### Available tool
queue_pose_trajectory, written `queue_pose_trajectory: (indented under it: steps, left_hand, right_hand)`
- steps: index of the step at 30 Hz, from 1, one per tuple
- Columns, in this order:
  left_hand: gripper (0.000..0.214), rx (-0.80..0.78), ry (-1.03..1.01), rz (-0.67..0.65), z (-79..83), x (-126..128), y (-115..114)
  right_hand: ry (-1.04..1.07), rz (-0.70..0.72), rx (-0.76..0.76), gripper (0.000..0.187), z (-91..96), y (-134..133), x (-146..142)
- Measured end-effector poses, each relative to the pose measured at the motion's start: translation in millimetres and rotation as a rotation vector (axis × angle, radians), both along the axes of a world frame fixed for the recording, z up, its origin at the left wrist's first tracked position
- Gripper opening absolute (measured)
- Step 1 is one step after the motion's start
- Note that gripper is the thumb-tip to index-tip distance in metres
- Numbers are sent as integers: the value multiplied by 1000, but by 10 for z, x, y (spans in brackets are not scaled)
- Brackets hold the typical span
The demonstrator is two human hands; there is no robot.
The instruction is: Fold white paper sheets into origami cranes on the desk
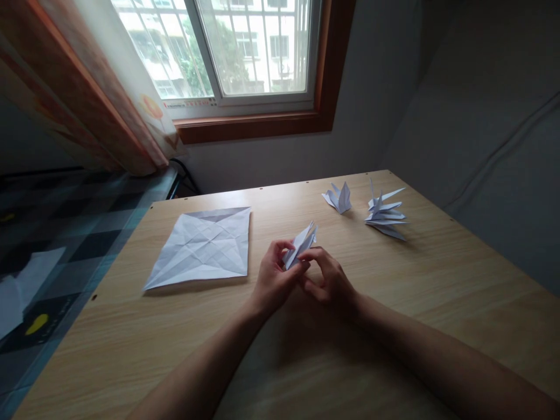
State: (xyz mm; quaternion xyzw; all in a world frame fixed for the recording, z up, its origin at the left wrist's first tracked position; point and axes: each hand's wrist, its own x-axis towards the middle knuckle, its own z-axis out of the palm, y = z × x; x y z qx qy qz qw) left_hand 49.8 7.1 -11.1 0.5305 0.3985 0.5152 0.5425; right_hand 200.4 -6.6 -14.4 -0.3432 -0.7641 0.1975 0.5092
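Note:
A small white folded paper crane (301,240) is held above the table in front of me, its narrow points tilted up and to the right. My left hand (276,269) grips its lower left side between thumb and fingers. From the right, my right hand (329,275) reaches in with bent fingers, the fingertips at the lower edge of the folded paper. The fingers hide part of its base. To the left lies a creased white sheet of paper (210,245), opened out flat with a crisscross of fold lines.
Farther back on the wooden table (437,303) sits another folded paper crane (339,198). Several more folded pieces (385,216) are bunched at the right. Left of the table is a surface with a checked cover (65,233) and loose paper (41,271). A window (258,52) is behind.

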Motion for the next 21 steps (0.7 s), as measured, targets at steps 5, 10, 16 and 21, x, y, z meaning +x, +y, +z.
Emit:
queue_pose_trajectory:
  steps: [5,10,16,21]
  left_hand:
    - [36,-38,-77,8,-5,-20,10]
    - [33,6,-10,50,48,-3,-13]
    - [31,29,53,94,113,16,-45]
    - [30,19,42,93,116,17,-52]
  right_hand:
    - [235,-71,-178,30,-41,27,30]
    - [291,-204,-155,28,10,98,73]
    - [-13,-327,109,16,116,131,188]
    - [-200,-297,271,13,126,158,269]
